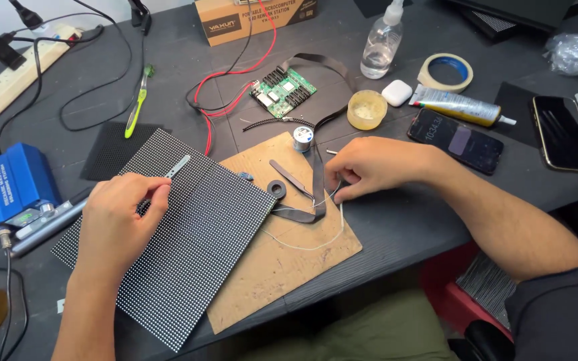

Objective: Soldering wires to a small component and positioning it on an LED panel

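A thin, limp white wire [316, 241] is being pinched in the closed right hand [369, 167], while a slim metal blade [177, 166] is being gripped by the left hand [118, 214] over the stiff dotted panel [188, 254]

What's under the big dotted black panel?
The dotted panel lies partly over a brown board and a dark mat on the table. Whatever lies beneath its middle is covered.
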